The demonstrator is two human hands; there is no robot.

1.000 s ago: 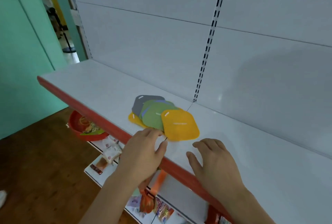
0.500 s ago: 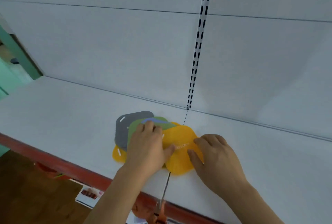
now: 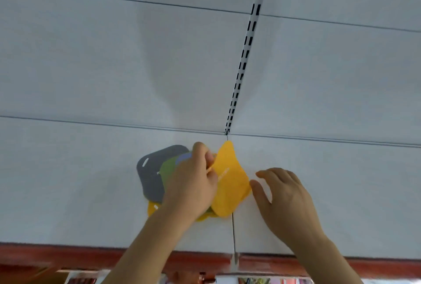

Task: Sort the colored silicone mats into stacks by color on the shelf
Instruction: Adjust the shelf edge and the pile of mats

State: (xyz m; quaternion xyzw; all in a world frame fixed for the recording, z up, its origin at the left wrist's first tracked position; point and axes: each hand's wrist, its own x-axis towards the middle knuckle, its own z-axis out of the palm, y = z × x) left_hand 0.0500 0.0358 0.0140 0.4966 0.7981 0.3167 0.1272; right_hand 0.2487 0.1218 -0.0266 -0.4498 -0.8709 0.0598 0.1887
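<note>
On shelf point(image 3: 68, 192): L hand point(image 3: 193, 183) pinches yellow mat point(image 3: 230, 183).

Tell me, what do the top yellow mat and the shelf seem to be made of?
Yellow mat: looks like soft, matte silicone or rubber; it bends upward where the left hand pinches its edge. Shelf: probably painted metal, smooth pale surface with a faint sheen and a red front strip; the metal is a guess.

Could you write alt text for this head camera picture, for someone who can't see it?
A person's left hand pinches the edge of a yellow mat and lifts it off a fanned pile of grey, green, blue and yellow mats on a white shelf. The right hand is open just right of the pile.
</note>
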